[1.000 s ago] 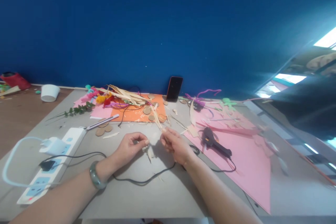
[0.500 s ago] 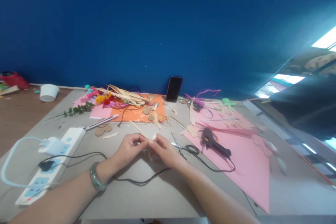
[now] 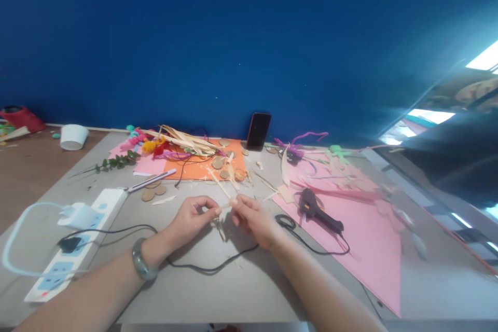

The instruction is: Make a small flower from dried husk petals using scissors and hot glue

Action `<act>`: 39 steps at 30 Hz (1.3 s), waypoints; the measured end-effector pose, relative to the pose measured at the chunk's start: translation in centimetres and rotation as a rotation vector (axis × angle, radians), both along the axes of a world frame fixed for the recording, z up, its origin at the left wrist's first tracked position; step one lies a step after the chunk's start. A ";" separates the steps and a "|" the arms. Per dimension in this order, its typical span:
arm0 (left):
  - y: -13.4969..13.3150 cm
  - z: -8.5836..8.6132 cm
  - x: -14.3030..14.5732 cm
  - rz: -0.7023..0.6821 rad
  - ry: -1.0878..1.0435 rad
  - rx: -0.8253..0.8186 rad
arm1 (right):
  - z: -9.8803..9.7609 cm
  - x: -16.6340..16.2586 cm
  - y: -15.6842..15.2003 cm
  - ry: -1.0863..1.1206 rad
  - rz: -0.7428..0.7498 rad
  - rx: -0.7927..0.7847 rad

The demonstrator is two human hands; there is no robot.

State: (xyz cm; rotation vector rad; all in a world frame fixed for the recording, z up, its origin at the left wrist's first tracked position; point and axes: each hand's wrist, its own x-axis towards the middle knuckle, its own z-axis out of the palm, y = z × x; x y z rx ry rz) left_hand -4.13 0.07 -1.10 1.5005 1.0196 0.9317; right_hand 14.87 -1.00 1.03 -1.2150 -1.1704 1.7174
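Note:
My left hand [image 3: 198, 217], with a green bangle [image 3: 142, 259] at its wrist, pinches one end of a pale dried-leaf strip [image 3: 224, 209] between thumb and forefinger. The other end is pinched in my right hand [image 3: 252, 217], a short way to the right. A thin, straight piece of the same pale stuff slants up and left from the right fingertips. Loose pale bits dangle or lie just below the fingers; which, I cannot tell. The hands are a little above the grey tabletop [image 3: 272, 295].
A black glue gun [image 3: 319, 211] rests on pink sheets [image 3: 373, 254] to the right. At left lies a white power strip [image 3: 105, 207] with plugs, its black cord crossing below my hands. Behind are wooden discs [image 3: 148, 194], an orange sheet [image 3: 190, 170], pale strips [image 3: 187, 140] and a phone [image 3: 259, 131].
My right hand has shifted slightly right, opening a gap where the pale strip shows between the fingertips. The slanting piece has moved right. The scissors' metal part is now hidden by my right hand.

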 end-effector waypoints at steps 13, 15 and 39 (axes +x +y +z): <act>-0.1 -0.4 0.2 0.008 -0.068 -0.033 | -0.5 0.1 -0.1 -0.335 0.037 0.256; 0.0 -0.7 0.3 -0.013 -0.072 -0.038 | -0.8 -0.7 -0.4 -0.336 0.066 0.270; 1.5 -0.2 -0.8 0.122 0.020 -0.059 | 0.3 2.7 2.2 -0.258 -0.305 0.254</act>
